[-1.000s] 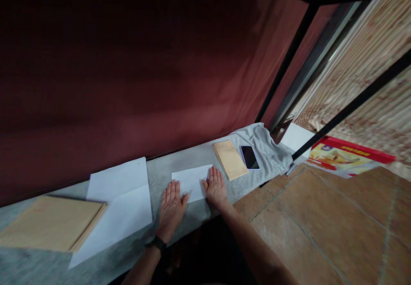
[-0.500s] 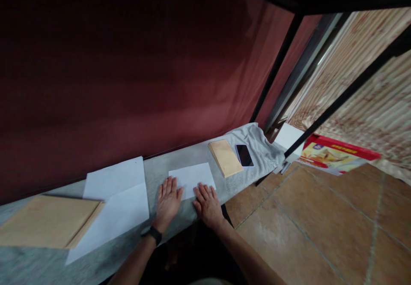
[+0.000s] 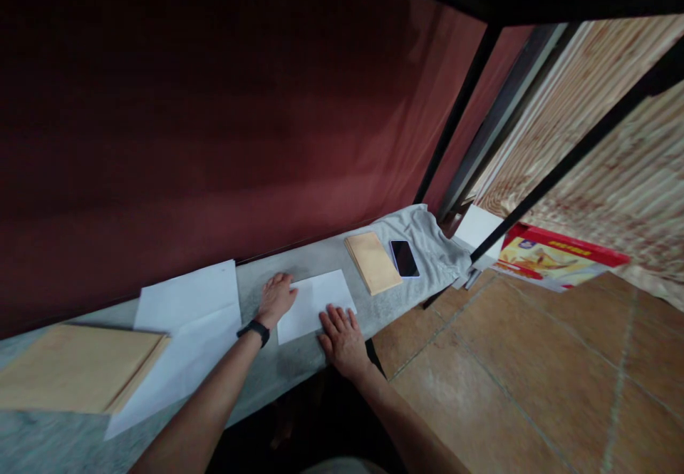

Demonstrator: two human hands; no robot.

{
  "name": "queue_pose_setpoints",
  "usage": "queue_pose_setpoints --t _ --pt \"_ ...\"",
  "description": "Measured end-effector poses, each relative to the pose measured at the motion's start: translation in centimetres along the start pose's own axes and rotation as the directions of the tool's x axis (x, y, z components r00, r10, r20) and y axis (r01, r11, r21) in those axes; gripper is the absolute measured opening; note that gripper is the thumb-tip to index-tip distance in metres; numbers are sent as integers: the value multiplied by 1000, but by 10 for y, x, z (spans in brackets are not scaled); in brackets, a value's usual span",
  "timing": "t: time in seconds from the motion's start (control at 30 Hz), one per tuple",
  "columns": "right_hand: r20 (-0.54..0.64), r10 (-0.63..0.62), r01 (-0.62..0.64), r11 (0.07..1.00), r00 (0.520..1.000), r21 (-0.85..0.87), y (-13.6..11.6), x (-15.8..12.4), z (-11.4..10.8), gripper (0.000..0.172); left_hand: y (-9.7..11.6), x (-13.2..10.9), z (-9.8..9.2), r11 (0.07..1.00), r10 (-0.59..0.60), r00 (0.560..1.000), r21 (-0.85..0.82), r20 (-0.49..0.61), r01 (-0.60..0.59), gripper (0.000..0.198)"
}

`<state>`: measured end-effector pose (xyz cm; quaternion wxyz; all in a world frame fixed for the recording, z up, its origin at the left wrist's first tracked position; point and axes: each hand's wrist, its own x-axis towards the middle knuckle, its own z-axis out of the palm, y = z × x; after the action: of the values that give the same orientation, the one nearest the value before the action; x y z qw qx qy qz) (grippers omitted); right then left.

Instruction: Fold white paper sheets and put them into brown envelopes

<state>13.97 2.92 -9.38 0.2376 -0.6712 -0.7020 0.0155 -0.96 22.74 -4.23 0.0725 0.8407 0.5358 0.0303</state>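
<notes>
A white sheet of paper (image 3: 315,301), looking folded to a smaller size, lies flat on the grey cloth-like bench cover (image 3: 267,378). My left hand (image 3: 276,297), a black band on its wrist, rests at the sheet's far left corner, thumb apart from the fingers and fingertips slightly bent. It hides that corner. On the near right edge of the sheet lies my right hand (image 3: 342,338), palm down with the fingers spread. Just right of the sheet is a small stack of tan envelopes (image 3: 374,263), and beyond it a dark-screened phone (image 3: 405,258).
Larger white sheets (image 3: 200,324) lie to the left, partly under a stack of big tan envelopes (image 3: 80,367). A dark red panel (image 3: 214,174) stands along the bench's back. Black metal bars (image 3: 459,114) rise at right; a red and yellow box (image 3: 556,256) sits on the tiled floor (image 3: 481,374).
My left hand has slid away from me along the sheet's left side to its far corner, baring the near left part. My right hand stays in place.
</notes>
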Motion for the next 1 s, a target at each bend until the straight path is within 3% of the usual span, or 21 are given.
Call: queue_pose_setpoints --t 0.13,0.33,0.63,0.77,0.87,1.0 --pt "21 5 -6 1000 1000 8 4 1 -2 53 -13 -3 0 999 -42 998 -15 52 43 26" --pt "26 -1 1 1000 1000 12 3 4 -4 50 -21 -10 0 990 -105 994 -90 42 108 33" --pt "29 5 -5 1000 1000 -13 6 -6 -7 53 -28 5 -8 885 -159 984 -429 85 180 5" --pt "16 -8 8 1000 1000 25 8 -10 -11 58 -33 -15 -9 723 -231 967 -645 111 247 10" --pt "22 -48 47 997 999 57 5 -8 -13 67 -32 -43 -5 519 -343 929 -797 139 311 19" --pt "56 -117 109 987 992 121 0 -2 -13 78 -24 -83 9 220 -493 848 -915 195 338 24"
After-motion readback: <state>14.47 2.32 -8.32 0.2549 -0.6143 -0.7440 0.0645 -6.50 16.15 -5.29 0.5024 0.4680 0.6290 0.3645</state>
